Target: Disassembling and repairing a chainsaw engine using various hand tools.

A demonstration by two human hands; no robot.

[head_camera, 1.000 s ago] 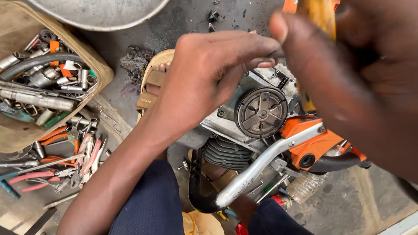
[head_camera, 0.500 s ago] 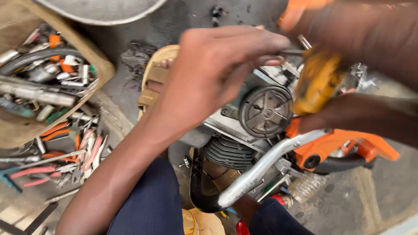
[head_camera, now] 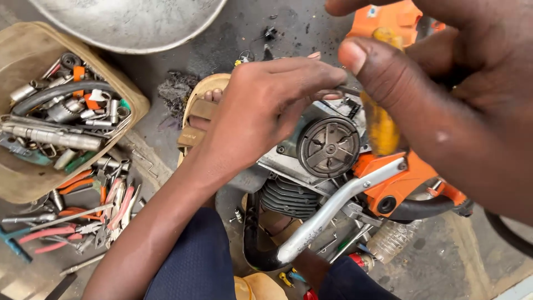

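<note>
The right hand (head_camera: 444, 105) has risen closer, fingers pinching a glossy yellow screwdriver handle (head_camera: 380, 119); left hand (head_camera: 266, 111) fingers pressed together above the ribbed metal clutch drum (head_camera: 328, 147).

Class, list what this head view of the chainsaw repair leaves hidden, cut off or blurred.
- Tip of the yellow-handled tool: hidden behind the left hand.
- Right hand: blurred, too close to the camera, cut off by the right edge.
- Chainsaw body top: covered by both hands.
- Metal basin: cut off by the top edge.
- Tool tray: cut off at the left edge.
</note>
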